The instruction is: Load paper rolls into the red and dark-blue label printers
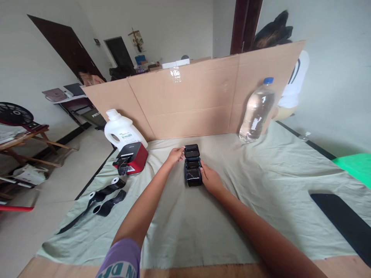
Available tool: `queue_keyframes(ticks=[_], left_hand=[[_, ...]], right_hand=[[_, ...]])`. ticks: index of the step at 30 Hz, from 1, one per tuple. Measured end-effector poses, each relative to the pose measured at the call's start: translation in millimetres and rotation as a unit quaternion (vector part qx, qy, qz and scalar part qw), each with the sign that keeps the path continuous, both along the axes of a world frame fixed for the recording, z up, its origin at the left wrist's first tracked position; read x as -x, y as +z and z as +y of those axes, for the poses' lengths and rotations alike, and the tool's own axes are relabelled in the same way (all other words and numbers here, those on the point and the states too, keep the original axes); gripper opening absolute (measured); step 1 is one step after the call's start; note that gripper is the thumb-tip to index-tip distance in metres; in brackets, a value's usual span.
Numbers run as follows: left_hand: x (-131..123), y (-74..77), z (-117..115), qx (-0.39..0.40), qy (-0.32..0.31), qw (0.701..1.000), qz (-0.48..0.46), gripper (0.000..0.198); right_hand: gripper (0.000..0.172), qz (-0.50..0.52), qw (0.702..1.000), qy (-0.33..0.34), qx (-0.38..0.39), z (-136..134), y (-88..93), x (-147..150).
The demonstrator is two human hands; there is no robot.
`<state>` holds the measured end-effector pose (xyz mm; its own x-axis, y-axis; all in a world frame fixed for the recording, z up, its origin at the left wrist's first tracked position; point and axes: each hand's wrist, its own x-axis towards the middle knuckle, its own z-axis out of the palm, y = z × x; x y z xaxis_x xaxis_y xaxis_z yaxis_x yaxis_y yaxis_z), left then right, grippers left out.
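A small black printer (192, 166) with its lid swung open lies on the pale green cloth (261, 185) in the middle of the table. My left hand (175, 155) touches the left edge of the open lid, fingers pinched on it. My right hand (211, 178) rests against the printer's right side and grips its body. A shiny dark roll shows inside the printer's compartment.
A red and black printer (131, 158) and a white jug (120, 132) stand at the left, with black rolls (106, 197) unspooled near them. A water bottle (256, 112) stands at the back right before a cardboard screen (197, 100). A black flat object (344, 222) lies at the right. People sit behind the screen.
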<state>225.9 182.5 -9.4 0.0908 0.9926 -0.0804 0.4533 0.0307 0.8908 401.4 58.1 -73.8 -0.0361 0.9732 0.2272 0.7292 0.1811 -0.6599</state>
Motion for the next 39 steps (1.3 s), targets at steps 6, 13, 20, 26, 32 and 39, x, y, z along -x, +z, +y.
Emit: queue_keyframes(ticks=[6,13,20,26,32,39], left_hand=[[-6.4,17.2,-26.3,-0.175,-0.165,0.952,0.187,0.017],[-28.0,33.0,-23.5,-0.160,-0.320,0.836,0.416,0.017],[20.2,43.2,-44.4,-0.233,-0.181,0.935,0.198,0.029],[121.3,7.4,-105.8,-0.169,0.120,0.970,0.125,0.032],[186.5,-32.0,-145.5,-0.113,0.282,0.930,0.205,0.029],[191.2,-41.1,-161.1,-0.109,0.298,0.934,0.167,0.040]], right_hand=[[0.055,-0.003,1.000,0.001,0.005,-0.6,0.9,-1.0],[0.054,-0.012,1.000,-0.002,-0.001,-1.8,4.5,-0.8],[0.055,-0.010,1.000,-0.001,-0.014,-1.2,3.1,-2.8],[0.059,0.009,1.000,-0.008,-0.025,3.1,-4.8,-5.9],[0.059,-0.001,0.999,-0.023,-0.027,6.2,-8.7,-5.6],[0.060,-0.017,0.999,-0.031,-0.013,9.0,-9.3,-7.0]])
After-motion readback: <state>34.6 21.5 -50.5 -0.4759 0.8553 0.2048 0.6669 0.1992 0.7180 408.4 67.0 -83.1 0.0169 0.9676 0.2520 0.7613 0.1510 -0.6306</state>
